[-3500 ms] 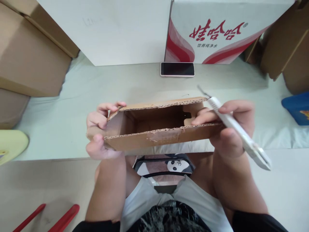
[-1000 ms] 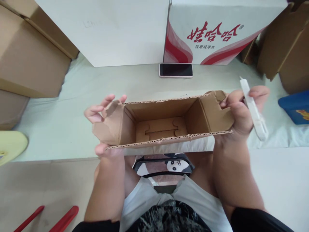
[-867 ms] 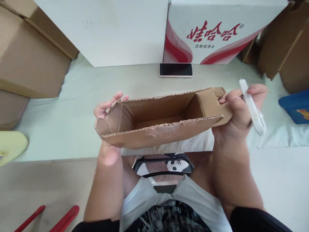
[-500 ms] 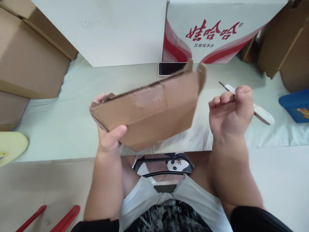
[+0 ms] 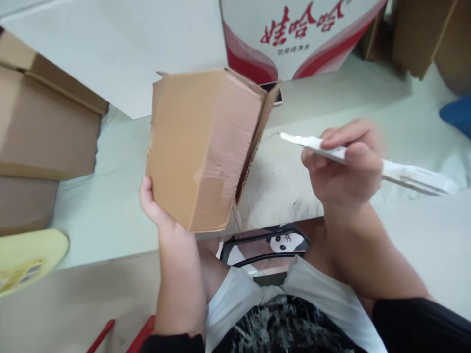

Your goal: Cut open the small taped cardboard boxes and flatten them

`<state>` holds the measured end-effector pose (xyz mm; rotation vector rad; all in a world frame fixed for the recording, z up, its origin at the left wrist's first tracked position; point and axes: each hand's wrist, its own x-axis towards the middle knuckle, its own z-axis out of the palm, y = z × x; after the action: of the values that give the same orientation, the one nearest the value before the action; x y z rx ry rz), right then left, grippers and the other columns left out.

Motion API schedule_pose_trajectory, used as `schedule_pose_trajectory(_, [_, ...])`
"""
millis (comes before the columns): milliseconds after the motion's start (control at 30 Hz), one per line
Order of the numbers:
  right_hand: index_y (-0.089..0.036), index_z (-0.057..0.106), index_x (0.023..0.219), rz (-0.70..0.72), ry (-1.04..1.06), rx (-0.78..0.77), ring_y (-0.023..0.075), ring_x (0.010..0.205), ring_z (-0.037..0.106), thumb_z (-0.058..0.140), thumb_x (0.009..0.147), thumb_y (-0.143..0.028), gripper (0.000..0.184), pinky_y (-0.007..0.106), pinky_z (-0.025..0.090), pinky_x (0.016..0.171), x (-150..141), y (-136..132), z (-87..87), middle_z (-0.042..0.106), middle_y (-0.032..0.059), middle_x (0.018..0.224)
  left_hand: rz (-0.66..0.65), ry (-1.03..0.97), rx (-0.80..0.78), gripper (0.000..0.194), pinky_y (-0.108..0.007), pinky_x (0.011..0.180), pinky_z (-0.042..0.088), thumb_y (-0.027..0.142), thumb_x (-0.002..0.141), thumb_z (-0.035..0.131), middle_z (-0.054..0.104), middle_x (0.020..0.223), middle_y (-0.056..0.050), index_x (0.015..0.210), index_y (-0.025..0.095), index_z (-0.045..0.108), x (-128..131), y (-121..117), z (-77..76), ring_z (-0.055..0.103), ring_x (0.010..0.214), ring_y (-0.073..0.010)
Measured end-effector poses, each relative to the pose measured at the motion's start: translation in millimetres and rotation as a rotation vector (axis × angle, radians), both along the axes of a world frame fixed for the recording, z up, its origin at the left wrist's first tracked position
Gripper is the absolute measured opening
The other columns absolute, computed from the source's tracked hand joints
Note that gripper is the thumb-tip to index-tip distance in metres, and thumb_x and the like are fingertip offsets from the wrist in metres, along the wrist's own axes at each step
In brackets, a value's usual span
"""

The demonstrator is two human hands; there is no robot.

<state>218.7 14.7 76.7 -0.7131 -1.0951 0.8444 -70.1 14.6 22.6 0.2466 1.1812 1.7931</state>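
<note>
A brown cardboard box (image 5: 187, 142) is held up in front of me, tilted, with clear tape along one side and a loose flap standing off at its right. My left hand (image 5: 158, 208) grips its lower left edge, the thumb on the outer face and the other fingers hidden behind. My right hand (image 5: 346, 166) is closed around a slim white utility knife (image 5: 412, 177). The knife's narrow tip points left toward the box, apart from it.
Behind stand a white box (image 5: 121, 54) and a white-and-red water carton (image 5: 290, 49), with a phone (image 5: 277, 93) partly hidden before it. Brown cartons (image 5: 47, 117) flank the left. A yellow object (image 5: 33, 255) and a blue one (image 5: 458, 115) sit at the sides.
My left hand has turned the box more upright and moved it slightly left. My right hand has rotated the knife, so its tip now points left toward the box.
</note>
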Motion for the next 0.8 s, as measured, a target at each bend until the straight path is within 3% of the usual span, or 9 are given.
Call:
schedule_pose_trajectory(100, [-0.025,0.074,0.086,-0.016,-0.047,0.019,0.0090,0.042,0.046,0.080,0.092,-0.043,0.020,0.026,0.040,0.041,-8.6,-5.0,-1.8,0.057,-0.0073,0.056,-0.065,-0.038,-0.079,0.040,-0.035,0.075,0.061,0.055,0.084,0.066,0.084,0.091,-0.001,0.104,0.021,0.074,6.9,-2.7,4.2,0.077,0.083,-0.0228])
schedule_pose_trajectory(167, [-0.026,0.073,0.096,-0.039,-0.082,0.013,0.0093,0.046,0.052,0.080,0.093,-0.044,0.019,0.025,0.046,0.043,-13.2,-6.8,-3.9,0.063,-0.0071,0.064,-0.118,-0.034,-0.099,0.036,-0.034,0.075,0.060,0.053,0.088,0.061,0.082,0.087,-0.002,0.099,0.021,0.074,13.2,-5.0,9.2,0.077,0.078,-0.0227])
schedule_pose_trajectory(267, [-0.030,0.068,0.105,-0.115,-0.168,0.007,0.0119,0.061,0.068,0.080,0.092,-0.054,0.030,0.028,0.060,0.058,-20.0,-8.4,-5.6,0.074,-0.0049,0.082,-0.092,-0.068,-0.141,0.031,-0.032,0.073,0.059,0.045,0.094,0.053,0.080,0.080,-0.002,0.090,0.021,0.073,22.8,-6.3,16.5,0.075,0.072,-0.0209])
schedule_pose_trajectory(367, [-0.033,0.061,0.111,-0.214,-0.207,-0.027,0.0158,0.076,0.077,0.063,0.101,-0.064,0.033,0.035,0.067,0.076,-23.2,-7.3,-5.4,0.078,-0.0036,0.094,-0.085,-0.097,-0.160,0.034,-0.034,0.078,0.060,0.043,0.096,0.050,0.082,0.086,-0.004,0.095,0.020,0.076,28.8,-6.5,20.8,0.076,0.079,-0.0219])
schedule_pose_trajectory(467, [-0.031,0.055,0.108,-0.348,-0.262,0.053,0.0175,0.102,0.081,0.061,0.105,-0.040,0.011,0.039,0.064,0.095,-16.3,-1.8,-6.7,0.077,-0.0008,0.105,-0.121,-0.078,-0.191,0.037,-0.039,0.088,0.061,0.045,0.095,0.054,0.083,0.100,-0.005,0.108,0.019,0.077,30.3,-8.2,22.3,0.077,0.091,-0.0240])
schedule_pose_trajectory(533, [-0.030,0.053,0.108,-0.380,-0.387,0.112,0.0215,0.127,0.075,0.069,0.093,-0.024,0.023,0.045,0.057,0.113,-7.3,2.8,-8.8,0.075,0.0022,0.120,-0.163,-0.047,-0.205,0.038,-0.040,0.093,0.061,0.045,0.091,0.060,0.083,0.104,-0.004,0.114,0.020,0.077,30.6,-9.5,22.5,0.077,0.097,-0.0245])
schedule_pose_trajectory(600, [-0.031,0.051,0.110,-0.341,-0.540,0.057,0.0261,0.144,0.065,0.072,0.083,-0.018,0.037,0.054,0.047,0.125,1.7,5.9,-10.6,0.074,0.0043,0.134,-0.190,-0.018,-0.201,0.039,-0.038,0.093,0.060,0.046,0.088,0.065,0.084,0.104,-0.003,0.114,0.020,0.078,31.5,-9.8,22.2,0.077,0.098,-0.0241])
schedule_pose_trajectory(700, [-0.033,0.047,0.112,-0.236,-0.689,-0.073,0.0300,0.146,0.063,0.073,0.078,-0.019,0.046,0.059,0.045,0.125,10.6,7.2,-11.0,0.076,0.0045,0.137,-0.158,0.024,-0.182,0.034,-0.033,0.083,0.060,0.046,0.086,0.065,0.083,0.097,-0.002,0.106,0.021,0.079,34.2,-7.6,21.7,0.077,0.090,-0.0221])
schedule_pose_trajectory(800, [-0.033,0.048,0.116,-0.175,-0.782,-0.180,0.0326,0.132,0.070,0.074,0.075,-0.020,0.051,0.059,0.050,0.118,15.0,7.9,-10.6,0.076,0.0055,0.137,-0.140,0.041,-0.192,0.032,-0.032,0.083,0.059,0.043,0.086,0.065,0.083,0.094,-0.004,0.103,0.019,0.079,35.4,-5.2,22.5,0.076,0.089,-0.0218])
